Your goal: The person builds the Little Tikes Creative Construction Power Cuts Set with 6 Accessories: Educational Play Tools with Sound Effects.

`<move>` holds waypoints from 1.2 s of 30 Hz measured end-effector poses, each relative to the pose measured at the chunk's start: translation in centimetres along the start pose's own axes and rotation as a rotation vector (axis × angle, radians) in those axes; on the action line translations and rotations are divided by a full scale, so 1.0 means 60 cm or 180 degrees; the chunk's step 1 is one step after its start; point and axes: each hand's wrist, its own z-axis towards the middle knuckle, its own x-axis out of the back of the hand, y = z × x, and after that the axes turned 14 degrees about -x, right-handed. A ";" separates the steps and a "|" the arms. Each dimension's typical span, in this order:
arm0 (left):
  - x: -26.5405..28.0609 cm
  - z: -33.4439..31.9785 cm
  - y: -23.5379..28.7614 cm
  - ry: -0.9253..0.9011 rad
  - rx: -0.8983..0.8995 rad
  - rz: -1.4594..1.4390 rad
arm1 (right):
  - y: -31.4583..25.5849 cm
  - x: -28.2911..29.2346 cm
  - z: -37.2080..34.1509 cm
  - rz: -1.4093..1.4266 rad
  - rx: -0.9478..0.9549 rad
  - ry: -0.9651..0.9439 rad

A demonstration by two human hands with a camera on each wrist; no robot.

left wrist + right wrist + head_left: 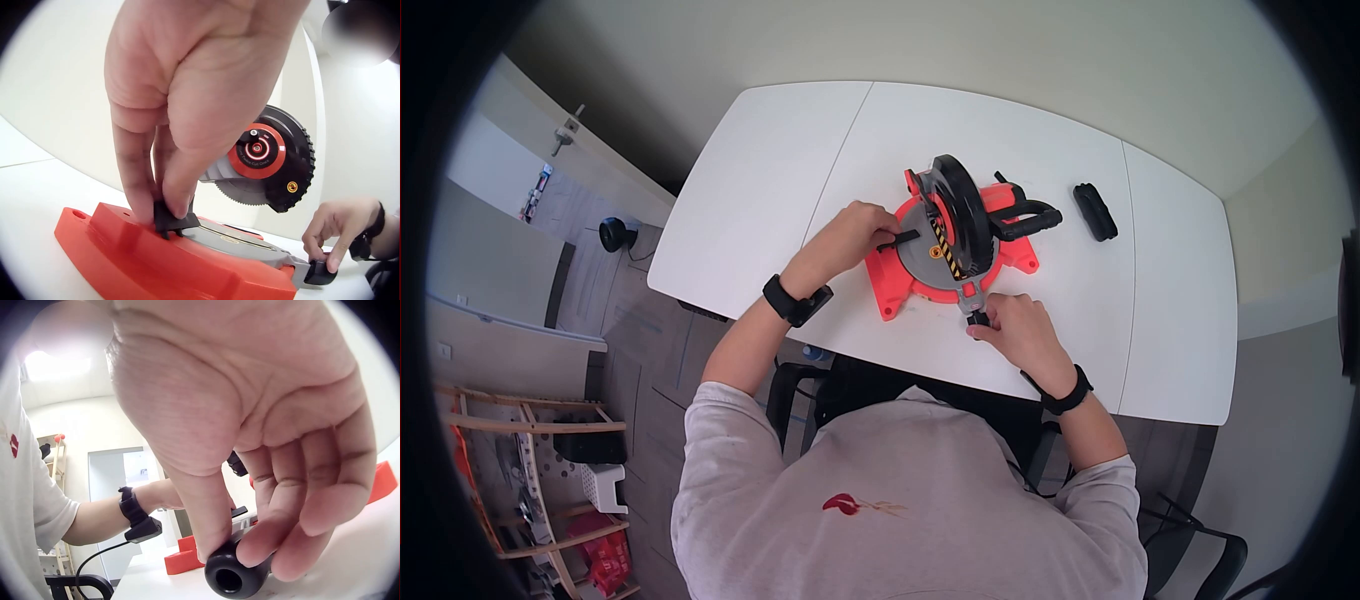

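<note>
A toy mitre saw (968, 215) with a red base (181, 269), a grey round turntable (920, 262) and a black blade guard stands on the white table. My left hand (862, 235) is at the left of the turntable, where thumb and fingers pinch a small black flat-topped piece (170, 219) at the red base's edge. At the front, my right hand (1025, 332) pinches the black round knob (230, 575) on the end of the turntable's grey arm (299, 270). The saw head is raised, with its toothed blade (240, 195) showing below the guard in the left wrist view.
A black oblong object (1095, 212) lies on the white table (1180, 300) to the right of the saw. The saw's black carrying handle (1028, 218) sticks out to the right. Chairs stand at the near edge, and a wooden shelf (530, 425) is at the lower left.
</note>
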 end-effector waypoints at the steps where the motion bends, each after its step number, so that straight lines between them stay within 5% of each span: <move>1: -0.007 -0.003 -0.007 0.0023 -0.0069 0.0073 | 0.000 0.000 0.000 -0.0003 -0.0002 -0.0004; 36: -0.001 -0.014 -0.012 0.0133 0.0173 -0.0153 | 0.017 -0.020 0.005 0.0046 0.0228 0.0348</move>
